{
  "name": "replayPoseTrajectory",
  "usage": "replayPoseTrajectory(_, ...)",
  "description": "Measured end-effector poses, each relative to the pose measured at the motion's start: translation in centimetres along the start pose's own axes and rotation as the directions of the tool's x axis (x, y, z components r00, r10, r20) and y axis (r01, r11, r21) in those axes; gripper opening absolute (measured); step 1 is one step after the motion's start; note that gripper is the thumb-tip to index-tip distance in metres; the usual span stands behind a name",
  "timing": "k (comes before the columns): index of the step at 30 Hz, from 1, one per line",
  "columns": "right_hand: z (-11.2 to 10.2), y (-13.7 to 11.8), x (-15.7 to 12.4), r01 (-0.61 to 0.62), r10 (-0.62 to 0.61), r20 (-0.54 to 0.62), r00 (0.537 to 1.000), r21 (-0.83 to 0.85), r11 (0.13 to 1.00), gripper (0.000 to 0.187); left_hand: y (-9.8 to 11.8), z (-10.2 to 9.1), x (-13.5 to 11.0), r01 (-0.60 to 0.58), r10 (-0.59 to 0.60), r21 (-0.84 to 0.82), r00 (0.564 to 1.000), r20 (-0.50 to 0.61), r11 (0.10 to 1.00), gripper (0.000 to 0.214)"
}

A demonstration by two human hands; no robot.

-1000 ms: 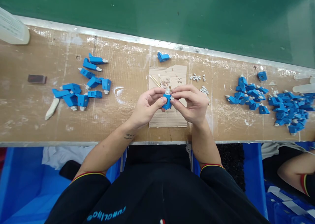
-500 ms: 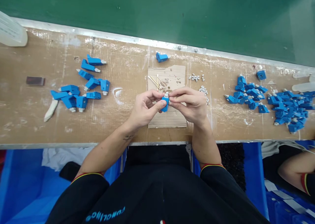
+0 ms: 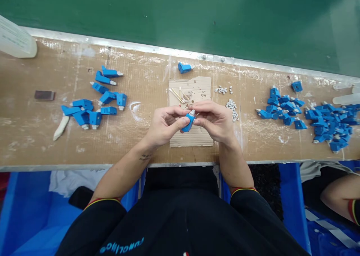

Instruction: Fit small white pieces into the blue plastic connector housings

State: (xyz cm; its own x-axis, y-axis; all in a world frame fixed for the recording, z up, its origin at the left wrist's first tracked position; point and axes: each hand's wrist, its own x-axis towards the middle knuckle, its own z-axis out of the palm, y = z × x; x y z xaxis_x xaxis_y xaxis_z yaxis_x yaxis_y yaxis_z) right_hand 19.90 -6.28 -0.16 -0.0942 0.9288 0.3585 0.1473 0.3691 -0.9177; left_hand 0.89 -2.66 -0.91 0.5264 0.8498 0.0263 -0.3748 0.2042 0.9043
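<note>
Over the cardboard sheet (image 3: 191, 140), a blue plastic piece (image 3: 187, 126) with a pale grey tip is held tilted, tip up and to the right. My left hand (image 3: 165, 126) pinches its body between thumb and fingers. My right hand (image 3: 215, 121) is closed in from the other side, thumb and fingertips against the piece near its tip. Whether a tiny part also lies between those right fingertips is hidden. Small grey parts (image 3: 232, 106) lie in loose heaps just right of the sheet. Cotton swabs (image 3: 176, 95) rest on the sheet beyond my hands.
Similar blue pieces lie in a left group (image 3: 81, 117) and larger right heaps (image 3: 329, 122); a single blue piece (image 3: 185, 68) sits beyond the sheet. A white bottle (image 3: 17, 38), a dark block (image 3: 45, 95) and a pale strip (image 3: 61, 128) are at left. A co-worker's arm (image 3: 340, 196) shows at right.
The held blue piece has tilted, its tip leaning further right. My right fingers have shifted and closed in around its upper end. The view has moved slightly.
</note>
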Motion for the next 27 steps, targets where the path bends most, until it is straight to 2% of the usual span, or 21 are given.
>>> replayPoseTrajectory(6,0.1,0.5,-0.4,0.064,-0.065,0.028,0.997,0.050,0.997,0.018,-0.3,-0.4,0.0,0.016,-0.016,0.007,0.999,0.033,1.000,0.037)
replayPoseTrajectory(14,-0.1,0.5,0.1,0.086,-0.091,0.067,0.994,0.073,0.994,0.026,-0.3,-0.6,0.6,0.044,-0.043,-0.010,0.995,0.090,0.999,0.048)
replayPoseTrajectory(17,0.5,0.3,0.2,0.114,-0.115,0.051,0.992,0.028,0.993,0.023,-0.8,-0.9,1.4,0.008,-0.004,-0.039,0.996,0.095,0.999,0.061)
replayPoseTrajectory(20,0.1,-0.2,-0.1,0.166,-0.166,-0.013,0.986,-0.051,0.985,0.022,-0.6,-2.1,2.4,-0.048,0.046,0.038,0.998,0.050,0.998,0.069)
replayPoseTrajectory(22,-2.2,-0.5,-0.7,0.183,-0.202,-0.132,0.971,-0.140,0.973,0.025,0.7,-3.6,2.6,-0.086,0.102,0.202,0.992,-0.069,0.976,0.068)
replayPoseTrajectory(23,-4.0,-0.6,-1.1,0.168,-0.214,-0.216,0.953,-0.211,0.963,0.028,1.6,-4.5,2.4,-0.097,0.156,0.323,0.974,-0.162,0.942,0.063)
replayPoseTrajectory(24,-6.4,-0.6,-1.7,0.126,-0.222,-0.308,0.925,-0.301,0.945,0.031,2.6,-5.6,2.1,-0.089,0.244,0.470,0.929,-0.279,0.878,0.054)
replayPoseTrajectory(25,-9.0,-0.7,-2.4,0.052,-0.226,-0.399,0.889,-0.402,0.914,0.032,3.6,-6.8,1.7,-0.047,0.348,0.605,0.852,-0.391,0.795,0.046)
replayPoseTrajectory(26,-11.9,-0.7,-3.3,-0.057,-0.218,-0.472,0.854,-0.501,0.864,0.032,4.5,-8.1,1.4,0.040,0.408,0.709,0.795,-0.449,0.704,0.039)
replayPoseTrajectory(27,-14.9,-0.8,-4.2,-0.186,-0.198,-0.531,0.824,-0.584,0.790,0.029,5.2,-9.4,1.1,0.121,0.422,0.774,0.781,-0.461,0.621,0.033)
